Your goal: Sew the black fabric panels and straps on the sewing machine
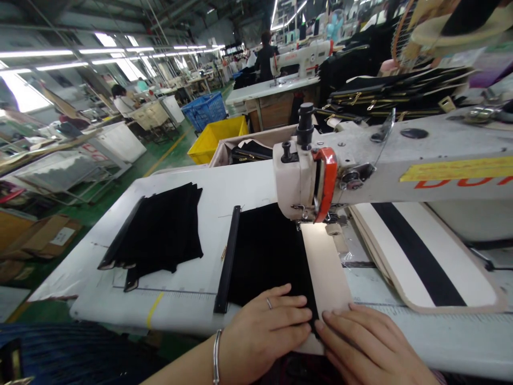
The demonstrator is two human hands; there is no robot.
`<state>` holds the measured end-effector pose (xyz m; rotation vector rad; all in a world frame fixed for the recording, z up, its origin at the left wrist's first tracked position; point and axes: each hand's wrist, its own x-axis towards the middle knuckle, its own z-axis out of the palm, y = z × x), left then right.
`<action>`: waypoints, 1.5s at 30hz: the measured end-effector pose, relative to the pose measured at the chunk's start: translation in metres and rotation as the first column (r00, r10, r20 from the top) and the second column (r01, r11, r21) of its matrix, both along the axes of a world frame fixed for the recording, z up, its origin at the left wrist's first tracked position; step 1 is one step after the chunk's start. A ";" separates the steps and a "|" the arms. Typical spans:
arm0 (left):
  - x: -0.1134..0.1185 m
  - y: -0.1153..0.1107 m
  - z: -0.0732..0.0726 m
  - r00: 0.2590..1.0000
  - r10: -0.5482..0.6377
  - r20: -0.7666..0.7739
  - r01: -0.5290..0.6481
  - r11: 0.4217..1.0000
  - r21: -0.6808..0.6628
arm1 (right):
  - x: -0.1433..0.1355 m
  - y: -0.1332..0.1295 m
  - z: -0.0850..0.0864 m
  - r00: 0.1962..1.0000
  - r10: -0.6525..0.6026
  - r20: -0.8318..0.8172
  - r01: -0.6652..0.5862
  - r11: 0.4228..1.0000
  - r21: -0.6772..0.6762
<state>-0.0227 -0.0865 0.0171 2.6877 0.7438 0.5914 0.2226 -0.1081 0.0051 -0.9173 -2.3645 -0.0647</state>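
Note:
Under the head of a sewing machine lies a black fabric panel, its left edge bound with a dark strip. A cream strip of material runs along the panel's right edge, beneath the needle area. My left hand rests flat on the near part of the black panel, fingers stretched toward the seam. Fingers extended, my right hand presses on the near end of the cream strip. The fingertips of both hands almost meet at the join of the two pieces.
Left on the white table sits a stack of black panels. Cream panels with a black stripe lie under the machine arm. Behind stand a yellow bin, a blue basket and piled black zippered pieces.

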 end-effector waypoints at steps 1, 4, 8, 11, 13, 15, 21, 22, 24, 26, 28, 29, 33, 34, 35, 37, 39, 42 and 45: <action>0.001 0.002 -0.001 1.000 0.002 0.002 -0.002 1.000 0.003 | 0.000 0.001 -0.001 1.000 -0.006 0.006 0.006 1.000 0.005; 0.003 0.011 0.000 1.000 0.004 -0.024 -0.004 1.000 0.012 | 0.001 0.006 0.001 0.996 0.006 0.093 -0.007 1.000 0.012; 0.003 0.023 0.002 0.998 -0.012 -0.065 0.014 0.999 0.037 | 0.002 0.010 0.005 0.992 -0.013 0.127 0.014 1.000 -0.014; 0.003 0.032 0.001 0.997 0.003 -0.079 0.000 0.999 0.045 | 0.001 0.014 0.004 0.992 -0.026 0.127 0.032 0.998 -0.048; 0.003 0.038 0.000 0.995 0.009 -0.096 -0.005 0.999 0.040 | 0.000 0.017 0.002 0.989 -0.028 0.147 0.037 0.997 -0.064; 0.003 0.043 -0.001 0.993 0.015 -0.114 -0.010 0.999 0.037 | -0.001 0.020 -0.001 0.987 -0.036 0.156 0.049 0.996 -0.080; 0.004 0.061 0.000 0.989 0.031 -0.146 -0.023 0.998 0.057 | -0.003 0.031 -0.007 0.984 -0.084 0.158 0.107 0.983 -0.147; 0.004 0.064 0.000 0.987 0.031 -0.156 -0.022 0.998 0.059 | -0.003 0.033 -0.007 0.983 -0.090 0.160 0.115 0.981 -0.155; 0.004 0.071 -0.001 0.985 0.033 -0.169 -0.022 0.998 0.067 | -0.004 0.037 -0.006 0.982 -0.101 0.157 0.127 0.978 -0.167; 0.005 0.078 -0.001 0.984 0.029 -0.175 -0.015 0.997 0.079 | -0.005 0.042 -0.005 0.982 -0.111 0.152 0.138 0.974 -0.178; 0.005 0.085 -0.001 0.982 0.028 -0.187 -0.011 0.996 0.089 | -0.006 0.047 -0.002 0.980 -0.117 0.158 0.147 0.970 -0.194; 0.006 0.089 -0.001 0.981 0.030 -0.193 -0.012 0.996 0.091 | -0.007 0.049 -0.001 0.979 -0.118 0.164 0.150 0.968 -0.202; 0.007 0.103 -0.001 0.978 0.050 -0.205 -0.031 0.995 0.097 | -0.008 0.062 0.001 0.975 -0.127 0.182 0.166 0.962 -0.218; 0.007 0.107 -0.001 0.978 0.056 -0.203 -0.036 0.994 0.100 | -0.009 0.065 0.001 0.973 -0.134 0.188 0.175 0.960 -0.220; 0.007 0.110 -0.001 0.978 0.059 -0.199 -0.039 0.994 0.104 | -0.009 0.068 0.001 0.971 -0.138 0.196 0.182 0.958 -0.222; 0.008 0.117 -0.001 0.981 0.070 -0.180 -0.050 0.992 0.114 | -0.010 0.075 0.001 0.968 -0.136 0.210 0.184 0.956 -0.228; 0.008 0.122 -0.002 0.983 0.087 -0.162 -0.067 0.990 0.126 | -0.012 0.081 0.002 0.967 -0.127 0.222 0.179 0.956 -0.233; 0.010 0.130 -0.002 0.980 0.130 -0.148 -0.111 0.985 0.131 | -0.013 0.089 0.005 0.963 -0.135 0.233 0.189 0.955 -0.230; 0.012 0.137 -0.003 0.976 0.167 -0.142 -0.150 0.981 0.126 | -0.015 0.096 0.006 0.956 -0.155 0.248 0.209 0.955 -0.210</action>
